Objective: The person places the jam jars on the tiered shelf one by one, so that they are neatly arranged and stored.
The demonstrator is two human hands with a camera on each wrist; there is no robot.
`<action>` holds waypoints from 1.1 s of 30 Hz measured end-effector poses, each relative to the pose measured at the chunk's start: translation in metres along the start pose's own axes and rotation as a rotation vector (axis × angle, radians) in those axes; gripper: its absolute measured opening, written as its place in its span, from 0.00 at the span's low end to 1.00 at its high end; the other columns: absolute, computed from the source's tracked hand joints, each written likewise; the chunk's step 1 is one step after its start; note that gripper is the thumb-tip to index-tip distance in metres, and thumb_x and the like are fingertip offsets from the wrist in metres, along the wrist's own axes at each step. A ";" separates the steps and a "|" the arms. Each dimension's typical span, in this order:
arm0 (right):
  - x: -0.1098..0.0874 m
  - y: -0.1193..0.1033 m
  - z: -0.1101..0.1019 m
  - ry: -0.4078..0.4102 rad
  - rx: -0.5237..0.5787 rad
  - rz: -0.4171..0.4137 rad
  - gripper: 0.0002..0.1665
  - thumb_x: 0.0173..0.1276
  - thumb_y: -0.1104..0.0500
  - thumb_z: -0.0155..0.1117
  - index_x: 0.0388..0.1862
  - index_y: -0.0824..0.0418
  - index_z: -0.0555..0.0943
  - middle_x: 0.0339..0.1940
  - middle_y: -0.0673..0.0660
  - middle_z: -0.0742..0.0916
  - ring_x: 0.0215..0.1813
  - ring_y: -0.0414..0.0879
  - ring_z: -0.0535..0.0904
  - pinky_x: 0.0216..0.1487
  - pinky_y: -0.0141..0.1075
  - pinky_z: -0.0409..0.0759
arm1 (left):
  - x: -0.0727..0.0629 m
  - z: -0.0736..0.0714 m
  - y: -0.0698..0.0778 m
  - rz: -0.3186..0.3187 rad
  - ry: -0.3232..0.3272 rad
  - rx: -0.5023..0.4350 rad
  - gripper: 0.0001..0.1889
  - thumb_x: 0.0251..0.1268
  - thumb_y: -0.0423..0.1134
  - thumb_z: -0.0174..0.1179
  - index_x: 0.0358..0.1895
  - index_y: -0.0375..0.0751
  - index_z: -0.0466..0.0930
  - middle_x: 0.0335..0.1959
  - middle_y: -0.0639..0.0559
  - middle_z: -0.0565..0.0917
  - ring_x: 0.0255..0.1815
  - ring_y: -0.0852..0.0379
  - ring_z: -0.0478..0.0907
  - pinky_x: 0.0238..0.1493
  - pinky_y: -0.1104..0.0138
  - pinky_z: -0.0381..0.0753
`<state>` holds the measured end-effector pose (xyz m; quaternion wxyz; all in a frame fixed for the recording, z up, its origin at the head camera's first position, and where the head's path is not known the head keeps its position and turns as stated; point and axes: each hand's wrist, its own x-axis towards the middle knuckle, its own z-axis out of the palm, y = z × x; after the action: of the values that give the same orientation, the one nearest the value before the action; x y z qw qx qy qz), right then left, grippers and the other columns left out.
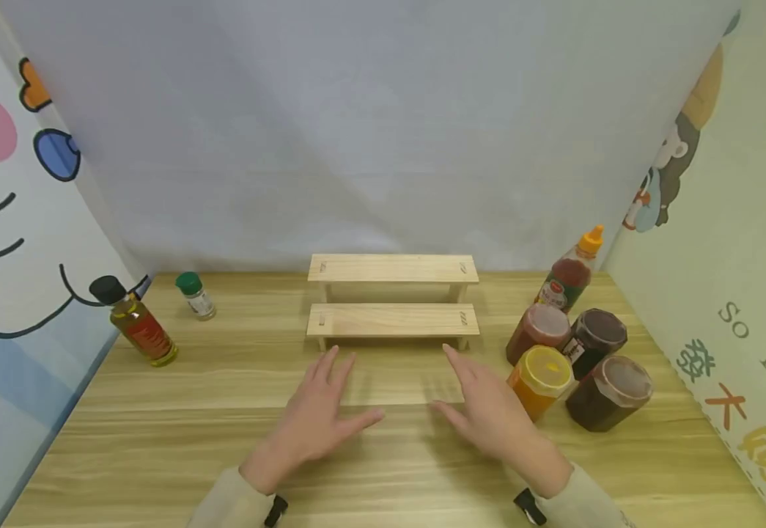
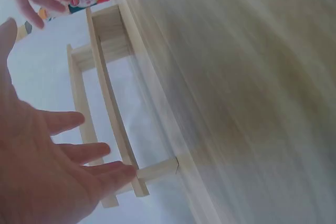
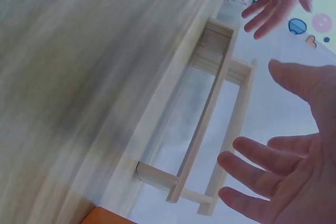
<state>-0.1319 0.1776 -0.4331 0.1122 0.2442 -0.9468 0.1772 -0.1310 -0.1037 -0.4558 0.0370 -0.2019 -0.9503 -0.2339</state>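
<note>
A two-step wooden rack [image 1: 392, 320] stands at the back middle of the table, both of its boards bare. In front of its left end my left hand [image 1: 317, 414] hovers over the table, fingers spread, holding nothing. My right hand [image 1: 491, 411] is held likewise before the rack's right end, thumb apart from the fingers. Close beside the right hand stands a jar with a yellow lid [image 1: 541, 378]. In the left wrist view the fingers [image 2: 79, 153] overlap the rack [image 2: 113, 103]; the right wrist view shows the same rack [image 3: 205, 119] past the right fingers [image 3: 252, 171].
Right of the hands cluster a reddish jar [image 1: 537, 334], two dark jars [image 1: 597, 337] [image 1: 610, 392] and a sauce bottle with an orange nozzle [image 1: 567, 275]. At left stand an oil bottle [image 1: 141, 330] and a small green-capped shaker [image 1: 196, 297]. Cloth walls [image 1: 383, 132] enclose the table.
</note>
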 end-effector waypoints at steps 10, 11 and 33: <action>-0.010 0.001 -0.014 0.239 0.144 -0.025 0.44 0.57 0.51 0.73 0.69 0.62 0.66 0.52 0.58 0.83 0.51 0.51 0.79 0.47 0.47 0.81 | 0.009 -0.009 -0.003 -0.068 0.141 -0.222 0.45 0.59 0.70 0.52 0.70 0.39 0.62 0.70 0.37 0.59 0.69 0.39 0.56 0.62 0.42 0.64; -0.010 0.001 -0.015 0.249 0.153 -0.025 0.44 0.57 0.51 0.74 0.69 0.62 0.67 0.51 0.58 0.83 0.51 0.51 0.79 0.47 0.47 0.81 | 0.010 -0.010 -0.004 -0.079 0.139 -0.245 0.45 0.60 0.70 0.52 0.70 0.40 0.61 0.70 0.37 0.59 0.68 0.39 0.57 0.62 0.42 0.64; -0.026 0.021 -0.065 0.509 0.157 0.028 0.34 0.53 0.62 0.75 0.60 0.65 0.76 0.50 0.59 0.84 0.50 0.53 0.79 0.53 0.29 0.73 | 0.024 -0.026 -0.030 -0.305 0.361 -0.579 0.25 0.66 0.47 0.61 0.59 0.32 0.74 0.55 0.38 0.77 0.55 0.42 0.74 0.56 0.54 0.76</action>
<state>-0.1115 0.2311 -0.3873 0.3251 0.1865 -0.8747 0.3074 -0.1657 -0.1315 -0.4416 0.1101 -0.0158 -0.8422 -0.5275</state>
